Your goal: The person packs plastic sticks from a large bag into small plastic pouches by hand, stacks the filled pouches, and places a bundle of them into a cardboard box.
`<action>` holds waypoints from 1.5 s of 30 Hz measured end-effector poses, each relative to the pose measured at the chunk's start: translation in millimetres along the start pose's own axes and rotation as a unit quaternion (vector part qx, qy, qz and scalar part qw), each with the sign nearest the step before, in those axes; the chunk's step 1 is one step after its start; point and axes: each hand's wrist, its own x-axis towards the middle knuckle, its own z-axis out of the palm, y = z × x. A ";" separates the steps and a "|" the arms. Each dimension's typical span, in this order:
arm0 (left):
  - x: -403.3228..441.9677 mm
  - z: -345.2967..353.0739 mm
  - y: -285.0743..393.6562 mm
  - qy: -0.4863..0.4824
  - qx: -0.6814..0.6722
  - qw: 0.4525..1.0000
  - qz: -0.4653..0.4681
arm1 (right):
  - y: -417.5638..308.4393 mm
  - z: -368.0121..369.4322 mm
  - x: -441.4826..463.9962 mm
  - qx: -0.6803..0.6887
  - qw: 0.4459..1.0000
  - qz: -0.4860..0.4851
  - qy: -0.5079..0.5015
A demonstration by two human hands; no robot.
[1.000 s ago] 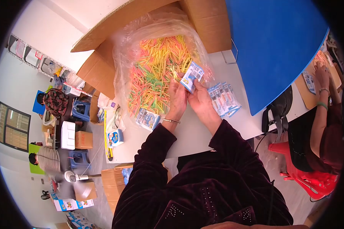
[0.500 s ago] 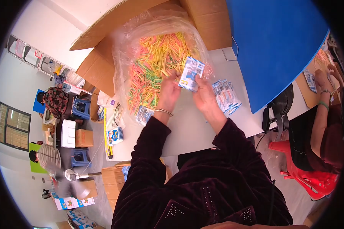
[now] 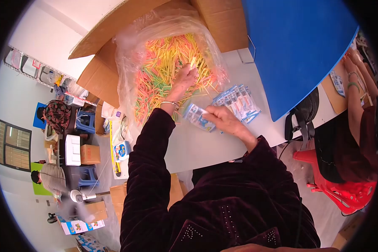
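My left hand point(image 3: 185, 77) is over a heap of thin pink, yellow and green sticks point(image 3: 157, 84) in a plastic-lined cardboard box. Its fingers are curled together, and a pale yellow stick pokes up at their tips. My right hand point(image 3: 227, 119) pinches the edge of a small blue-and-white packet point(image 3: 197, 117), slightly blurred, above the white table point(image 3: 193, 147). Just beyond this hand lies an overlapping pile of similar packets point(image 3: 241, 103).
A blue panel point(image 3: 298, 54) stands to the right, with a black bag point(image 3: 302, 117) beside it. Another person's arm point(image 3: 355, 88) is at far right, near a red chair point(image 3: 336, 180). Left of me lie a yellow ruler-like strip point(image 3: 113, 151), glasses point(image 3: 123, 128) and a blue-and-white pack point(image 3: 122, 150).
My hands have parted. The left has moved up over the sticks; the right has moved down, holding a packet. The packet beside my left wrist no longer shows there, and the pile extends further left.
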 end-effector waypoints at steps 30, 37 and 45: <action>10.7 30.0 17.4 0.004 0.476 0.878 0.047 | 3.4 2.9 -3.7 -0.131 0.986 -0.102 -0.027; 12.4 13.4 14.0 -0.022 0.396 0.914 0.089 | 4.4 3.3 -3.5 -0.126 0.988 -0.086 -0.027; -7.9 -29.1 7.2 -0.029 -0.104 0.994 -0.019 | 2.2 -2.5 0.4 -0.022 0.998 -0.044 -0.037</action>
